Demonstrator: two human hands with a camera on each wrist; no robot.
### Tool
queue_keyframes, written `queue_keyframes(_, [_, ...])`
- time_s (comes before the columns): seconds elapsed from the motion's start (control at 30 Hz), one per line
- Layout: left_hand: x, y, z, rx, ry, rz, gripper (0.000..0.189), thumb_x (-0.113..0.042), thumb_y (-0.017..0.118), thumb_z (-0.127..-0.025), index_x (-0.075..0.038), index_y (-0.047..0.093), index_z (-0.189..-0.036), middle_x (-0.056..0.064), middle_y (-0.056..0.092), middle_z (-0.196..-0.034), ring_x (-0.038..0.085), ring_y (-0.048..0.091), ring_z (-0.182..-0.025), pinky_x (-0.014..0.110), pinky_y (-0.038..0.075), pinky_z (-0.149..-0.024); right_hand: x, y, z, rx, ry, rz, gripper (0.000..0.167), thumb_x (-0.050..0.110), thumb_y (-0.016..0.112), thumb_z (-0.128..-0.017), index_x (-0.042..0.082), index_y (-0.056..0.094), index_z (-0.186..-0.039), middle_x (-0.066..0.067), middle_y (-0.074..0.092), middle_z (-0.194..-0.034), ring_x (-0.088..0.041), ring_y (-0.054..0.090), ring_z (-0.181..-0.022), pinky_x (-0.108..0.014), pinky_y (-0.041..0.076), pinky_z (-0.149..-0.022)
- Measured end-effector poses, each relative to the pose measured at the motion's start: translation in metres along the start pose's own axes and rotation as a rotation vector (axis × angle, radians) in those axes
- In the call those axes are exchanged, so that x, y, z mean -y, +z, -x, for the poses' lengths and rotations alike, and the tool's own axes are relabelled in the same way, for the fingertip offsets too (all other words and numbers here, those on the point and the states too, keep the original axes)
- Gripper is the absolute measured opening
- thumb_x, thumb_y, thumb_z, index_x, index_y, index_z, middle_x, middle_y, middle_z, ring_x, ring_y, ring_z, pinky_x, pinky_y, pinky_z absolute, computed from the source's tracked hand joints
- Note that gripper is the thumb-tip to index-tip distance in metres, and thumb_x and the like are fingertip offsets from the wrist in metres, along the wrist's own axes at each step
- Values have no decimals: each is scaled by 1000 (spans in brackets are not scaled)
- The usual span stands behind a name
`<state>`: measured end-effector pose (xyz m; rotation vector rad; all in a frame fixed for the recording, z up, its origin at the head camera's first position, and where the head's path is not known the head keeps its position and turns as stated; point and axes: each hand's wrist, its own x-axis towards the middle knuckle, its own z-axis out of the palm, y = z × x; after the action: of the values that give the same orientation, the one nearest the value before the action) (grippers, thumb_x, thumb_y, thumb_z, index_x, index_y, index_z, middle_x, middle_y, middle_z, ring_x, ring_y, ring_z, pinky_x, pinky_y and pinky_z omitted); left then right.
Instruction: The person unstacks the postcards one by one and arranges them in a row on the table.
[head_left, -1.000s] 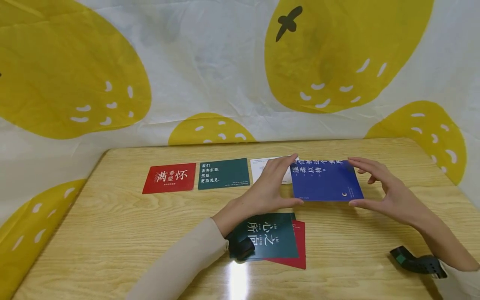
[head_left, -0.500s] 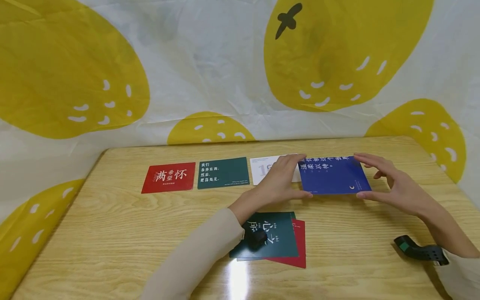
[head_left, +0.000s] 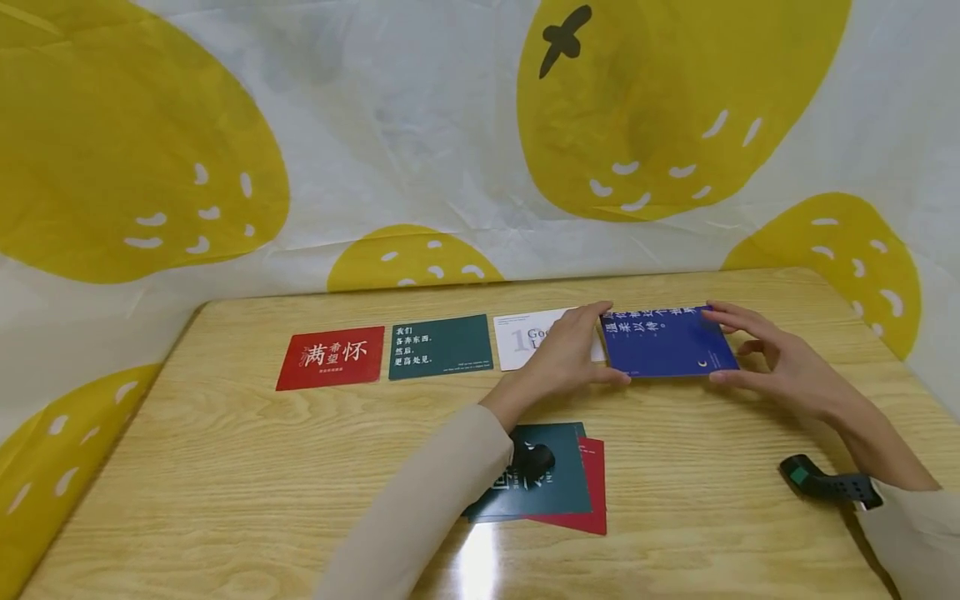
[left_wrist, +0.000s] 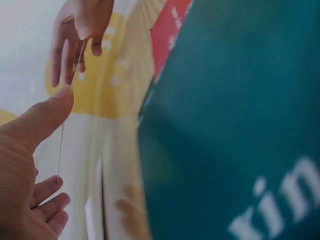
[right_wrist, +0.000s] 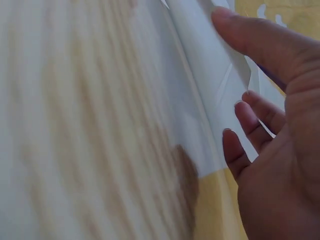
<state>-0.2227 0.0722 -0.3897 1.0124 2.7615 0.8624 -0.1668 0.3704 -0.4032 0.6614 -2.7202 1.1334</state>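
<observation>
Between my two hands is a blue card with white characters and a small moon, close over the table at the right end of a row of cards. At its left side my left hand grips it, thumb at the near corner and fingers at the far one. The right hand holds the opposite side the same way. In the left wrist view the card appears edge-on as a thin line by the left thumb. Next to it lies a white card, partly hidden by the left hand.
Further left in the row are a green card and a red card. Nearer, a pile has another green card over a red one, partly covered by the left sleeve and wrist camera. A fruit-patterned cloth hangs behind the wooden table.
Both hands have carried the blue card right and away from me, lowering it beside the white card. More of the white card's print now shows.
</observation>
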Motion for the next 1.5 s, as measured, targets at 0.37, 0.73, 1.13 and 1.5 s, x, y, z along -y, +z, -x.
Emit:
queue_keyframes(0.37, [-5,9,-14,-7,-22,-151,104,-54,80,-70,-10,30,-149,1,39,-148,17,34,-135,25,20,-111,-12,0,-6,13,59,24,68,4,76,-81,13,47,-141,-9,28,-153,-2,41,-113,-8,33,-83])
queue_keyframes(0.73, [-8,15,-25,12,-41,-282,104,-59,75,-72,-9,27,-149,1,38,-148,17,31,-136,25,15,-113,-16,10,-14,-54,64,83,60,3,73,-84,10,51,-139,-18,30,-150,-30,49,-110,-7,32,-81])
queue_keyframes(1.13, [-2,15,-29,38,-81,-287,108,-60,76,-70,-11,24,-151,1,37,-149,17,30,-137,25,13,-113,-14,15,-25,-35,103,28,53,1,70,-86,4,52,-135,-24,32,-147,-48,39,-121,-27,32,-106])
queue_keyframes(1.5, [0,16,-33,56,-106,-332,107,-66,72,-69,-16,27,-151,-1,38,-148,18,27,-139,32,9,-115,-15,15,-27,-35,108,80,50,8,65,-91,0,48,-137,-26,42,-139,-52,41,-121,-36,33,-107])
